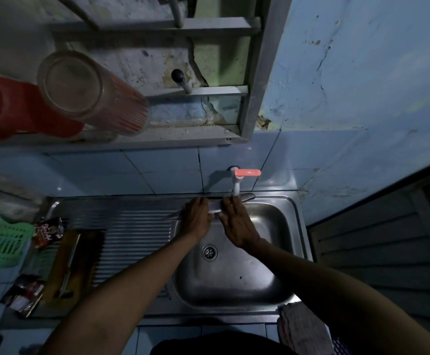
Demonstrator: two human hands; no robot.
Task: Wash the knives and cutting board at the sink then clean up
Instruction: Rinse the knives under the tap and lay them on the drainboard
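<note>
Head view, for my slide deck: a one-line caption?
Both hands rub a knife under the tap over the sink.

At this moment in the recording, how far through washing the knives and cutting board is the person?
Early on. Done: nothing visibly. In hand: one knife is under the tap over the sink; the left hand grips it and the right hand lies flat along the blade. Left: the cutting board, with another knife on it, sits on the drainboard, then cleanup.
</note>
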